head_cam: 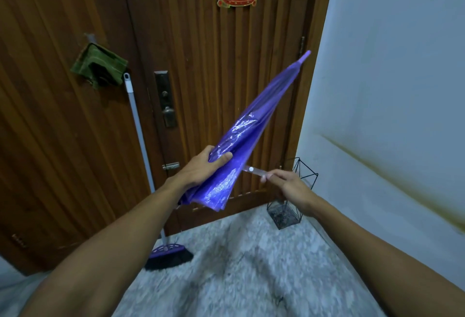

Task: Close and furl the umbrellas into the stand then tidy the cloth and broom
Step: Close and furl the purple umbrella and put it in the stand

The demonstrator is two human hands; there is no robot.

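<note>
You have one purple umbrella (247, 135), one wire stand (293, 196), one green cloth (99, 65) and one broom (161, 248) in view. The umbrella is folded, held in the air before the door (201, 52); its long axis slants, tip up and to the right. Your left hand (201, 168) grips its canopy; your right hand (289, 183) pinches its strap (255, 171). The stand sits on the floor (251, 266) in the corner by the wall.

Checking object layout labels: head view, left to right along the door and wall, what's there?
Green cloth hanging on the door → grey-handled broom with purple head → dark metal door lock → closed purple plastic umbrella → black wire stand.
</note>
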